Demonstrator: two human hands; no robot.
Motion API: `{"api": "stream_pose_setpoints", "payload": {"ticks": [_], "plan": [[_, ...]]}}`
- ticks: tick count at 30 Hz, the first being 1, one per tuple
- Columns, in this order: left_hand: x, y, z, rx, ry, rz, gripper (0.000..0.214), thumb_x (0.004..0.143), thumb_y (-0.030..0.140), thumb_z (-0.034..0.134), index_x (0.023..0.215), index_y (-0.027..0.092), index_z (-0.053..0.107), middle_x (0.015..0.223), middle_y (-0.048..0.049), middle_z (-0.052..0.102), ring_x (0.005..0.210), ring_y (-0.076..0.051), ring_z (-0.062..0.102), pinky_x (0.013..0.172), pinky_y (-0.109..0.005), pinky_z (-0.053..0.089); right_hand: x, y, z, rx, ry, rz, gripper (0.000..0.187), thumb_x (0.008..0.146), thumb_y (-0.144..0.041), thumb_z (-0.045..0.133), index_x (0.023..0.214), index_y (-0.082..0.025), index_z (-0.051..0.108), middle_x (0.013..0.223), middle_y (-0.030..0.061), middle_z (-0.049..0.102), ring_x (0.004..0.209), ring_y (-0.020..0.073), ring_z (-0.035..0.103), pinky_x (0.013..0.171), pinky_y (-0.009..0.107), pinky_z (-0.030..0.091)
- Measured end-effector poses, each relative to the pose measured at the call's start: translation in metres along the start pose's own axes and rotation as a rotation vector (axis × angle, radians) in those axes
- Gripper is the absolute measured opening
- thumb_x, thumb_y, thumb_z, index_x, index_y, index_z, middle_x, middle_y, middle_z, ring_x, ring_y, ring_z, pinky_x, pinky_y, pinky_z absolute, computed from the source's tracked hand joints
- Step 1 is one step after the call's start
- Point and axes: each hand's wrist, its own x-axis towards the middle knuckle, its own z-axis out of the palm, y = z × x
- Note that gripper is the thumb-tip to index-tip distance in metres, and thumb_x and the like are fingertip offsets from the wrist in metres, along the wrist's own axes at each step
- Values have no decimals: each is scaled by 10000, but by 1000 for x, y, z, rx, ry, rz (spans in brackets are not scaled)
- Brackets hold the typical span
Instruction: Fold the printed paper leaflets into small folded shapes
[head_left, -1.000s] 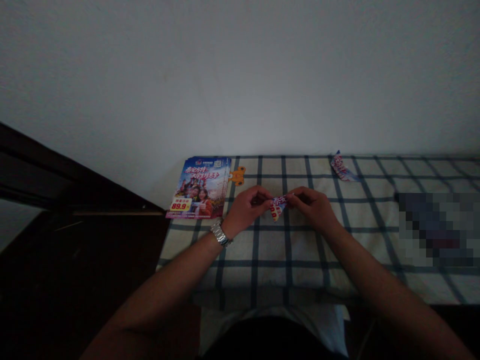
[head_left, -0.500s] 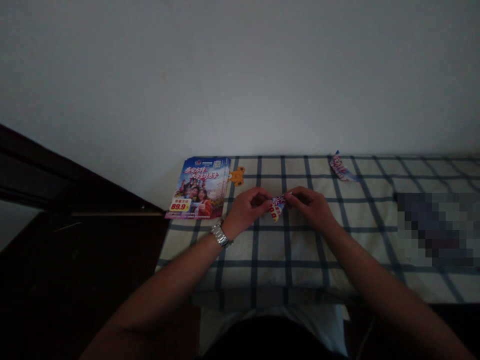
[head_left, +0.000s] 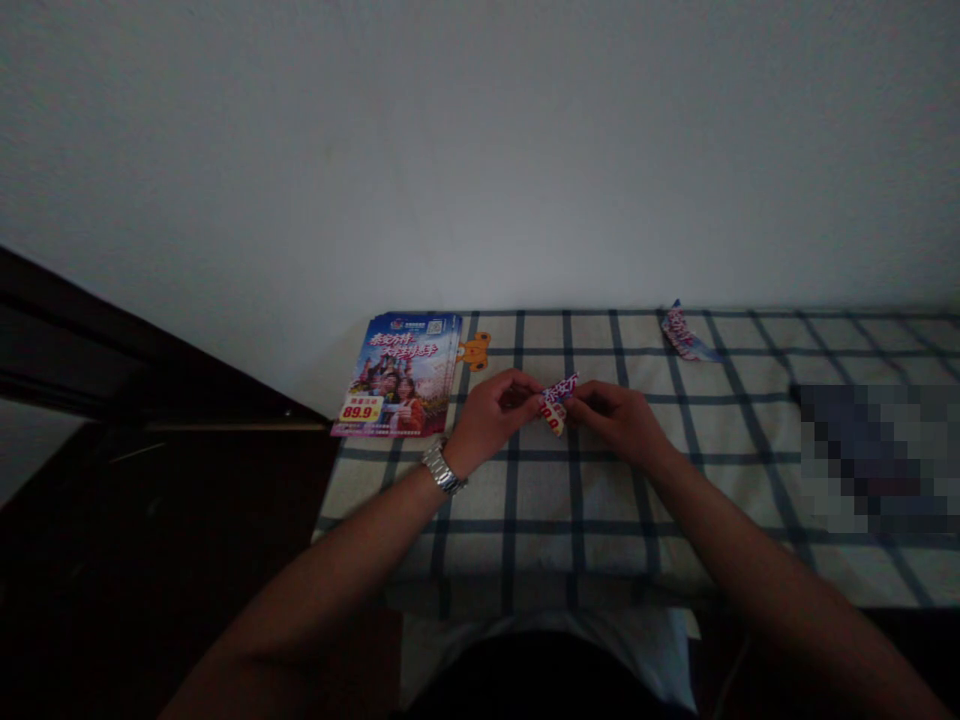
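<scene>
Both forearms come from the bottom of the frame and meet near the middle, above a surface covered with a checked cloth (head_left: 525, 500). The left hand (head_left: 491, 415) carries a metal watch (head_left: 442, 468) on the wrist; its fingers are curled and its grip is closed on the left end of a small folded paper piece (head_left: 556, 402). The right hand (head_left: 619, 420) is also curled, and its fingertips pinch the right side of the same piece. The piece sits between the two hands, just above the cloth, with one corner pointing up to the right.

Farther back, left of the hands, a stack of colourful flyers (head_left: 401, 375) lies at the cloth's edge, with a small orange thing (head_left: 475, 350) just beside it. In the upper right, near the wall, lies another folded paper (head_left: 684, 335), well apart from the hands.
</scene>
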Motion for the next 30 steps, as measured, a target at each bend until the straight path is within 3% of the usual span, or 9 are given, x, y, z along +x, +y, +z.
{"api": "stream_pose_setpoints", "payload": {"ticks": [5,12,20,30], "plan": [[0,-1,-1,-9,-34,12,194,902,351,707,997,185,669,920,-49,748,782,-154,727,729,-290,605,0,1,-1,-53,11,-17,260,950,-457,628,969,-225,744,858,31,770,760,201,696,698,326,535],[1,2,-4,163,-28,34,155,902,352,703,951,205,703,876,-17,745,783,-153,700,728,-269,556,0,0,-1,-67,39,-20,264,936,-464,642,948,-221,743,855,33,768,734,195,682,649,309,513],[2,-1,-6,125,5,20,186,923,384,676,952,201,666,835,-9,720,698,-133,657,648,-245,524,1,-2,2,41,16,-5,286,903,-494,679,967,-222,736,915,46,769,789,211,687,685,322,529],[1,-1,-3,107,-22,22,159,907,336,692,933,188,643,801,2,688,678,-119,640,636,-231,506,-1,-3,0,-32,7,-9,235,924,-432,668,921,-213,753,848,26,762,731,181,670,644,290,486]]}}
